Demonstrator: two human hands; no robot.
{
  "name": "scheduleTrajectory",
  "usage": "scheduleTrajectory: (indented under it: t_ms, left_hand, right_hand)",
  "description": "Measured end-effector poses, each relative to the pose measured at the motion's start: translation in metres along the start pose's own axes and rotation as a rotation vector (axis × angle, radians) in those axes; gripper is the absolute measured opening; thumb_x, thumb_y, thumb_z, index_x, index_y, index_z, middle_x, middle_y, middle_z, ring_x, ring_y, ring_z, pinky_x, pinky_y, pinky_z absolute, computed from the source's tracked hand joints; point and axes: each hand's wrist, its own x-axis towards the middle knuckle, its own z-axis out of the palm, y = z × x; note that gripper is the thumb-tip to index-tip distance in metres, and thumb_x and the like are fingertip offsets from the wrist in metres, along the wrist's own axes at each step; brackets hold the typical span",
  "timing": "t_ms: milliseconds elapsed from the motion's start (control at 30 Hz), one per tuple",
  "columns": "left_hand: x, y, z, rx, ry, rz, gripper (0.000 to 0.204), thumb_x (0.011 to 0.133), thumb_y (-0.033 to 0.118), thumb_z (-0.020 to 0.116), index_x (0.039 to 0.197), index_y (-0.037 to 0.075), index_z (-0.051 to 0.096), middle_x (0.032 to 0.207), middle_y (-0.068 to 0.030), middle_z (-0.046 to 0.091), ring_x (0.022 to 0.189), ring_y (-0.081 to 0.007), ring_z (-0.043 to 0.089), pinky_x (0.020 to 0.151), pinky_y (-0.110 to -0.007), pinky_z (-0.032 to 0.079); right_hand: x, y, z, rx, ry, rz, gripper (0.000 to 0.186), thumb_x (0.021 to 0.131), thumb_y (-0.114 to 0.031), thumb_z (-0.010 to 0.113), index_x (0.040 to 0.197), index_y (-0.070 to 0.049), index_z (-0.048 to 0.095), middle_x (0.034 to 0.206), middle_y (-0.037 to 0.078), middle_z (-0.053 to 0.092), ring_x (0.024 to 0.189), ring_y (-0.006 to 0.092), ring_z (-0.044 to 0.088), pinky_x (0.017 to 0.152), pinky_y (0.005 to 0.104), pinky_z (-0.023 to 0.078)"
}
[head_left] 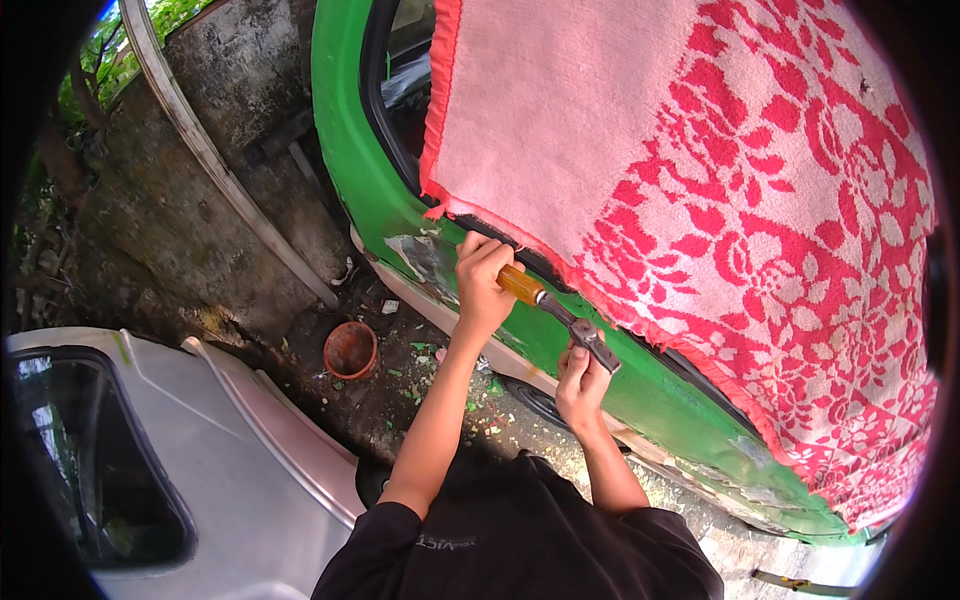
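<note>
My left hand (483, 280) is wrapped round the amber handle of a hammer (520, 285), whose metal shaft slants down to the right. At the other end, my right hand (581, 388) has its fingers closed at the dark metal head. Both hands are held over the green side of a car body (520, 345), just below its window line. A pink and red floral towel (620, 150) drapes over the window area above them. Next to my left hand, the green paint gives way to a grey, scraped patch (420, 256).
A silver vehicle with a dark window (95, 460) stands at the left. On the littered ground between the vehicles sits a reddish-brown pot (350, 350). A long curved pale strip (205, 150) leans by the stained wall (150, 210). A dark hose-like coil (535, 400) lies beside the green car.
</note>
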Motion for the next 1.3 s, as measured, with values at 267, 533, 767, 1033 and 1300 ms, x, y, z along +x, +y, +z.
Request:
scheduleTrajectory:
  t_ms: [267, 533, 767, 1033, 1300]
  left_hand:
    - [-0.023, -0.016, -0.024, -0.089, 0.059, -0.047, 0.029, 0.070, -0.008, 0.068, 0.065, 0.000, 0.040, 0.065, -0.0096, 0.046, 0.072, -0.0279, 0.045, 0.061, -0.039, 0.038]
    - [-0.016, 0.011, -0.020, -0.090, -0.231, 0.085, 0.033, 0.065, -0.007, 0.070, 0.096, 0.007, 0.069, 0.079, -0.0038, 0.063, 0.085, -0.0271, 0.054, 0.086, -0.041, 0.041]
    - [-0.009, 0.022, -0.037, -0.058, -0.329, 0.128, 0.033, 0.067, 0.002, 0.072, 0.099, 0.009, 0.068, 0.084, -0.0032, 0.063, 0.087, -0.0261, 0.051, 0.088, -0.041, 0.038]
    - [-0.010, 0.024, -0.033, -0.058, -0.231, 0.210, 0.020, 0.069, 0.003, 0.077, 0.086, 0.006, 0.066, 0.078, -0.0050, 0.058, 0.091, -0.0260, 0.054, 0.087, -0.040, 0.041]
    - [-0.020, 0.014, -0.027, -0.080, -0.265, 0.134, 0.023, 0.070, 0.000, 0.078, 0.077, 0.003, 0.057, 0.078, -0.0080, 0.052, 0.084, -0.0284, 0.055, 0.087, -0.044, 0.041]
  right_hand:
    - [-0.006, -0.021, -0.018, 0.402, 0.201, -0.029, 0.043, 0.106, -0.042, 0.047, 0.099, 0.001, 0.046, 0.058, 0.001, 0.038, 0.046, 0.0072, 0.032, 0.042, 0.0243, 0.024]
    - [-0.016, -0.013, -0.008, 0.369, 0.111, 0.088, 0.039, 0.107, -0.037, 0.046, 0.099, 0.001, 0.048, 0.058, 0.000, 0.039, 0.046, 0.0068, 0.032, 0.042, 0.0242, 0.025]
    - [-0.024, -0.008, -0.021, 0.373, 0.082, 0.158, 0.035, 0.107, -0.036, 0.046, 0.105, -0.001, 0.047, 0.060, 0.000, 0.041, 0.048, 0.0057, 0.034, 0.043, 0.0230, 0.027]
    - [-0.028, -0.009, -0.025, 0.441, 0.078, 0.220, 0.035, 0.107, -0.036, 0.046, 0.104, -0.002, 0.047, 0.060, 0.000, 0.041, 0.047, 0.0056, 0.033, 0.043, 0.0229, 0.026]
    - [-0.033, -0.008, -0.020, 0.451, 0.108, 0.208, 0.037, 0.106, -0.037, 0.047, 0.100, -0.001, 0.048, 0.058, 0.000, 0.038, 0.044, 0.0068, 0.031, 0.040, 0.0243, 0.022]
